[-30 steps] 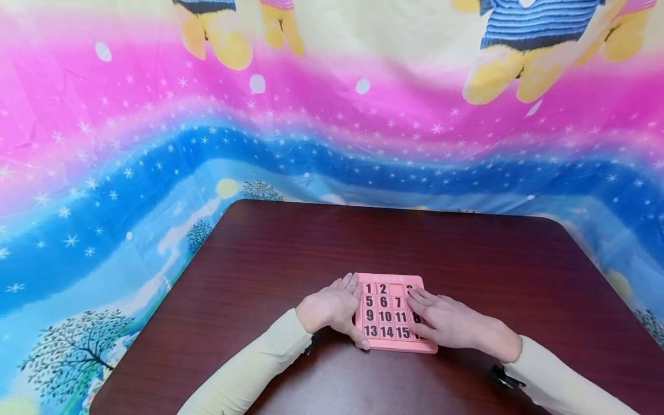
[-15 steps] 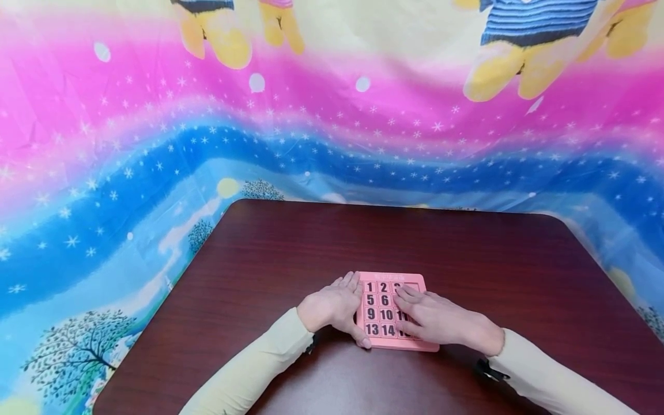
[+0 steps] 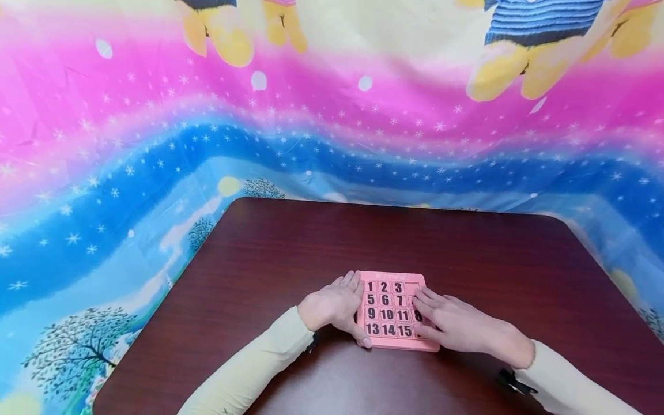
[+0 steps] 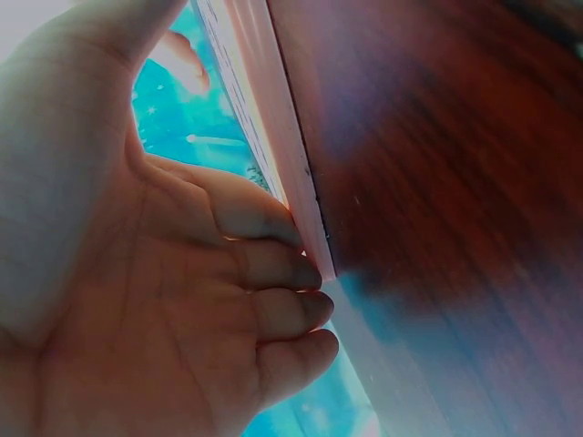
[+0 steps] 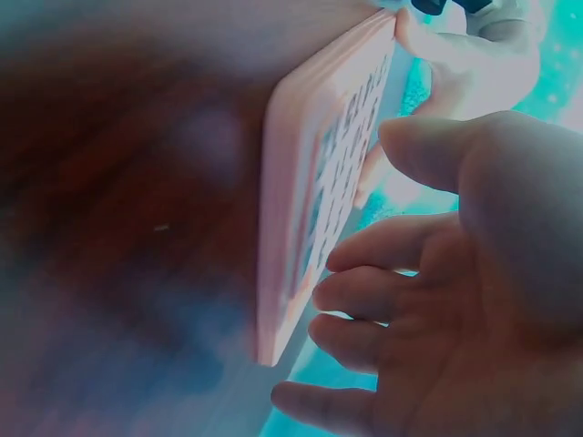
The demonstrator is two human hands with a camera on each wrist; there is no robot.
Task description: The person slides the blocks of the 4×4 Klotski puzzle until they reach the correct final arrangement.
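A pink number slide puzzle [image 3: 386, 316] lies flat on the table, its tiles in rows under black numerals. The top row reads 1, 2, 3, then a gap at the far right corner. My left hand [image 3: 334, 305] braces the puzzle, fingers along its left edge and thumb at the near left corner. In the left wrist view those fingertips touch the puzzle's side [image 4: 290, 146]. My right hand [image 3: 461, 323] hovers over the right column, fingers extended, partly covering tile 8 [image 3: 418, 315] and its neighbours. In the right wrist view its fingertips are right at the puzzle face [image 5: 342, 173].
The dark reddish-brown table [image 3: 290, 248] has rounded corners and extends well beyond the puzzle on every side. Behind it hangs a printed cloth [image 3: 332, 115] in pink, blue and yellow. Pale sleeves [image 3: 249, 363] cover both forearms.
Tile 3 has slid one place left, so the gap is now in the top right corner. My right hand moved left across the tiles, then back right. My left hand stays put.
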